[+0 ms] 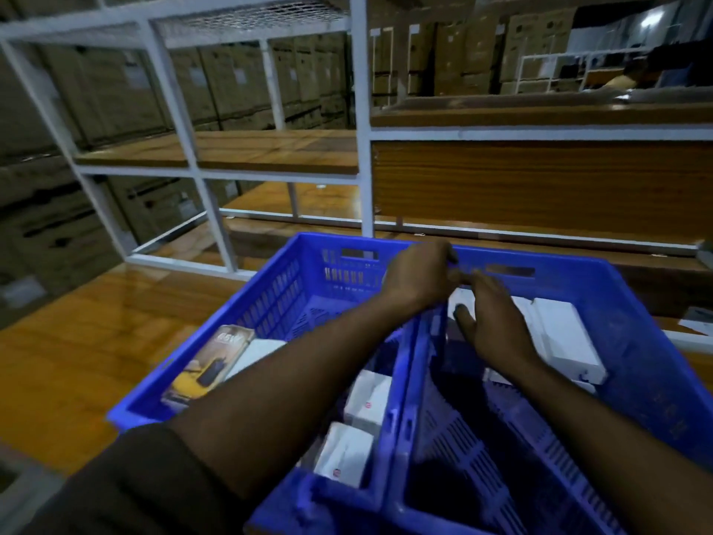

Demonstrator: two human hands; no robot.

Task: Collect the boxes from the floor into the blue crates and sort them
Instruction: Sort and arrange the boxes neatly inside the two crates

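Observation:
Two blue crates stand side by side in front of me. The left crate [270, 299] holds a yellow and black box [208, 368] and several white boxes [366, 403]. More white boxes [567, 341] lie in the right crate [648, 361]. My left hand [420, 274] reaches across, its fingers curled over the far rim where the crates meet. My right hand [497, 326] hovers inside the right crate with its fingers straight toward the far wall. Its thumb is spread over a white box [461, 299] that the hand partly hides.
A white metal rack [362, 148] with wooden shelves [270, 148] stands just behind the crates. Stacked cardboard cartons [115, 90] fill the back and left. The crates rest on a glossy wooden surface [77, 341]. A brown sleeve [127, 484] covers my left upper arm.

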